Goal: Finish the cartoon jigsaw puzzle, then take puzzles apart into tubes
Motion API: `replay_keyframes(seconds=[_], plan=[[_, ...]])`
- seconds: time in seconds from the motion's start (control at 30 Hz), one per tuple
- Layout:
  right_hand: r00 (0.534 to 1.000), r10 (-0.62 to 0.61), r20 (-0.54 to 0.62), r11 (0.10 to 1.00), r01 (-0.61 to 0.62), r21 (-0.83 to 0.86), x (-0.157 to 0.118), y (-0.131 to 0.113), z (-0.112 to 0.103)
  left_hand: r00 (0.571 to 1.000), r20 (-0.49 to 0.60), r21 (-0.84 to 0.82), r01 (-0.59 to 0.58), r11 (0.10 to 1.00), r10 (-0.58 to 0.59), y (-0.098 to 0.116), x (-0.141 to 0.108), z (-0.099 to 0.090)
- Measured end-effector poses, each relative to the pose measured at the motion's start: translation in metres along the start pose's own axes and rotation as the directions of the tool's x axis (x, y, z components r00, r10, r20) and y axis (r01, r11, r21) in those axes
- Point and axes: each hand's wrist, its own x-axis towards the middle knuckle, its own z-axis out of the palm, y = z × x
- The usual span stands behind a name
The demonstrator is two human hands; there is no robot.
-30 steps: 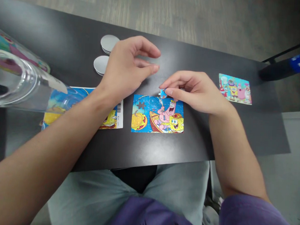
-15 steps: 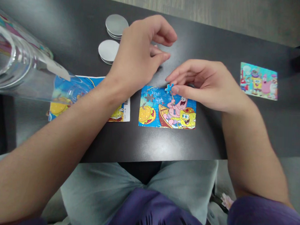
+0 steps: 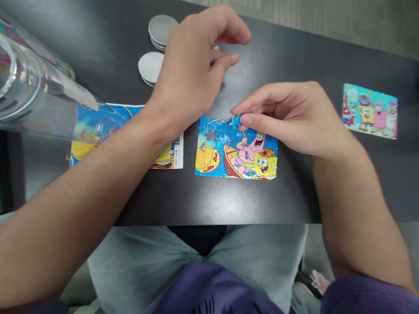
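Between the thumb and fingers of my right hand (image 3: 284, 114) is a small blue puzzle piece (image 3: 235, 121), held over the top edge of a cartoon jigsaw puzzle (image 3: 237, 153). The jigsaw lies flat on the dark table; a piece-shaped gap shows at its upper left, above the burger. My left hand (image 3: 200, 59) hovers above and left of the jigsaw, fingers curled loosely and apart, with nothing seen in them. Under my left forearm lies a printed picture sheet (image 3: 179, 160) with the same kind of scene, partly covered.
A clear plastic jar (image 3: 55, 104) stands at the left over part of the sheet. Two stacks of round white discs (image 3: 162, 29) lie beyond my left wrist. A small cartoon picture card (image 3: 370, 112) is at the far right of the table (image 3: 152, 205).
My left hand has lifted slightly away from me, its fingers a little more spread. My right hand still holds the blue piece in nearly the same place. The view has shifted slightly.
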Motion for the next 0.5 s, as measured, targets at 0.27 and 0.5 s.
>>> replay_keyframes(seconds=[0.27,0.5], plan=[[1.0,-0.019,0.006,0.999,0.019,0.03,0.0026,-0.0022,0.0049,1.0,0.006,0.024,0.012,1.0,-0.012,0.0039,0.0,-0.0012],[1.0,-0.024,0.002,1.0,0.024,-0.02,0.0039,-0.0016,0.0095,1.0,-0.006,0.126,0.01,0.992,-0.01,-0.0031,0.0053,-0.0014]])
